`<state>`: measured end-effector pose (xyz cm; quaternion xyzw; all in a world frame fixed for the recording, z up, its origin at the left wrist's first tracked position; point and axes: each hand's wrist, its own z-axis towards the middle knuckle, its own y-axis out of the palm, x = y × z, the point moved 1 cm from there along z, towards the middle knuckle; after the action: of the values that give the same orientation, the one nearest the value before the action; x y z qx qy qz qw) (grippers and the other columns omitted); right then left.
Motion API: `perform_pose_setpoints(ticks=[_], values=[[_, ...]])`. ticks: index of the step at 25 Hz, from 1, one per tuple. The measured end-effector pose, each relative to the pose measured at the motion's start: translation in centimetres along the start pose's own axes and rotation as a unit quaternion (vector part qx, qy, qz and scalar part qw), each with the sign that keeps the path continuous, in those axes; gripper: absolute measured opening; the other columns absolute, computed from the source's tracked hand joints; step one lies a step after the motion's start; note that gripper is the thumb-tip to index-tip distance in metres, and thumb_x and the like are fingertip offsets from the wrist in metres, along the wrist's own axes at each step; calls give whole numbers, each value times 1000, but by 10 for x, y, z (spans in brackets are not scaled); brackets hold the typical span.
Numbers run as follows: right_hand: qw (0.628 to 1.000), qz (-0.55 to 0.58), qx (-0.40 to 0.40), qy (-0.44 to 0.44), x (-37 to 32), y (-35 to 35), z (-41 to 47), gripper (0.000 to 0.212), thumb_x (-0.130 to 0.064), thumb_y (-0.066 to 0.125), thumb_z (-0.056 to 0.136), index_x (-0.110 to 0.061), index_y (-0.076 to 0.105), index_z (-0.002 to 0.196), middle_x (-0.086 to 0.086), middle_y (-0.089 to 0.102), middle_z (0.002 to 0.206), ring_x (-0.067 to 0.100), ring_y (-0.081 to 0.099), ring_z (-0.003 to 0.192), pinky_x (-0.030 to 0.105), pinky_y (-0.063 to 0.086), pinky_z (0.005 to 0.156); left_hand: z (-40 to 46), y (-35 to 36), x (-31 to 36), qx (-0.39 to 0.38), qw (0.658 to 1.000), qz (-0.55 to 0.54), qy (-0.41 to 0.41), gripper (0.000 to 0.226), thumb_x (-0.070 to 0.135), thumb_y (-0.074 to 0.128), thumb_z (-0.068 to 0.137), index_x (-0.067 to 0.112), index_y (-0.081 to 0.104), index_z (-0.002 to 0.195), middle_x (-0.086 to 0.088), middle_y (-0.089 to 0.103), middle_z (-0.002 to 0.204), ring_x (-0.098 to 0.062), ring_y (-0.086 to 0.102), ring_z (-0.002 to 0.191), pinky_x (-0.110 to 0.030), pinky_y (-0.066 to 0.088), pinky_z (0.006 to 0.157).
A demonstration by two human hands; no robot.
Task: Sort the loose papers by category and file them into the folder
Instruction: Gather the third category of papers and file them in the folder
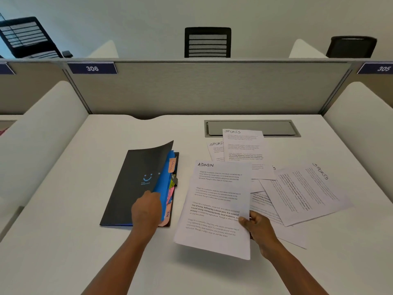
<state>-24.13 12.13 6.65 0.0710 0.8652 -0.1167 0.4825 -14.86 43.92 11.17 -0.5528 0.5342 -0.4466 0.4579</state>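
Note:
A black folder [131,184] with a blue smiley lies left of centre on the white desk [63,241]. Its cover is lifted, and blue dividers [164,184] with coloured tabs show along the right edge. My left hand [146,209] has its fingers tucked under the cover and dividers at that edge. My right hand [256,228] pinches the right edge of a small stack of sheets headed ADMIN [217,207], held just above the desk beside the folder. Several loose sheets headed SPORTS [306,190] lie spread to the right and behind.
A grey cable hatch [276,127] is set into the desk at the back, partly under one sheet. Grey partition panels [191,88] wall the desk at the rear, white dividers [42,135] at both sides. Black chairs [207,42] stand beyond the partition.

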Motion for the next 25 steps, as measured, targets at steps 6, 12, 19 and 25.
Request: perform_pose_setpoints(ticks=[6,12,19,25], values=[[1000,16,7,4,-6,5,5,17,-13,64,92,-20,67,107,0,75,99,22,72,88,38,60,71,-8,5,3,90,995,-44,-31,41,50,61,88,17,54,112,3,59,97,-11,58,67,-20,48,54],[1000,20,13,4,-10,7,10,18,-12,63,93,-21,66,108,0,75,100,22,72,88,37,59,69,-12,17,4,80,996,-42,-27,63,41,71,85,14,42,135,-4,55,125,-16,61,87,-25,56,67],[1000,12,8,6,-6,9,13,17,-14,63,93,-19,66,109,1,74,100,22,71,88,36,59,69,-5,14,-8,50,996,-68,16,77,32,74,83,22,34,148,-4,48,141,-22,60,110,-30,57,79],[1000,16,3,7,-7,12,16,18,-13,63,93,-20,65,110,1,74,101,22,71,89,36,59,69,-1,9,0,-3,1000,-21,-4,65,41,65,89,15,39,142,-1,53,137,-19,58,111,-25,52,85]])
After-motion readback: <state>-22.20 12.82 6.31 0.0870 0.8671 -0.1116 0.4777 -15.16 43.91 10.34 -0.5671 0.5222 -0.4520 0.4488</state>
